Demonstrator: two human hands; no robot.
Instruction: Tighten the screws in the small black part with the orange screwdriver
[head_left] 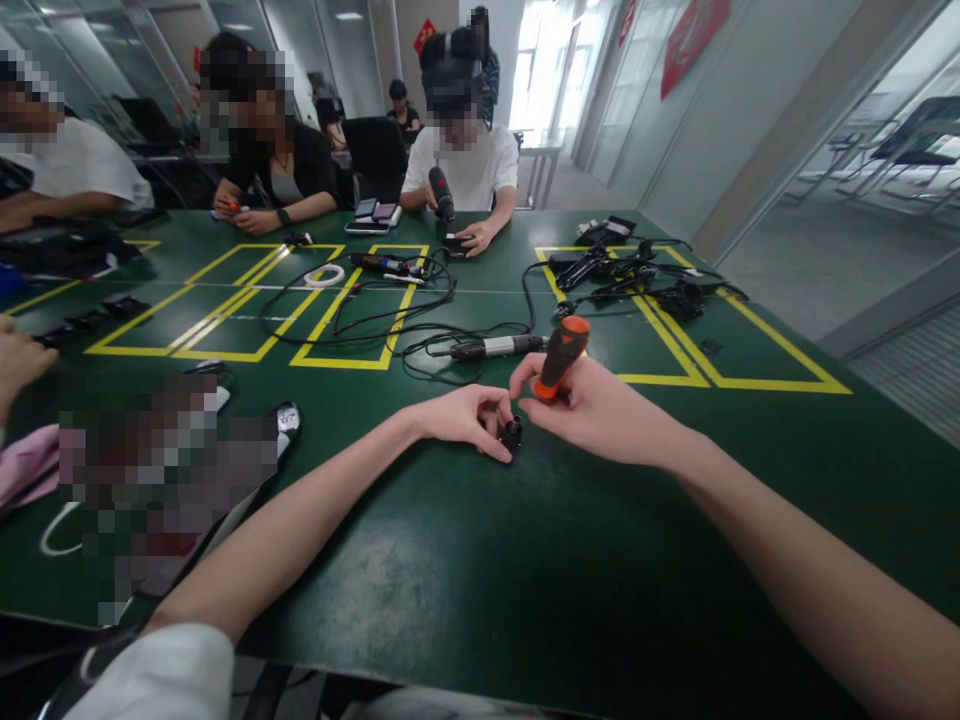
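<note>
On the green table in front of me, my left hand (476,420) pinches a small black part (511,432) between thumb and fingers. The part has a round opening on top; its exact kind is too small to make out. Just to its right, my right hand (592,405) is closed around a screwdriver (564,355) with an orange and black handle. The handle points up and leans slightly right. Its shaft and tip are hidden by my fingers, so I cannot tell whether it touches the black part.
Behind my hands lies a grey electric screwdriver (495,347) with looping black cables. More black cables and adapters (622,270) are heaped at the back right. A white tape ring (324,276) lies beyond. Across the table, a person holds a power drill (442,195). Blurred-out phones (289,420) lie left.
</note>
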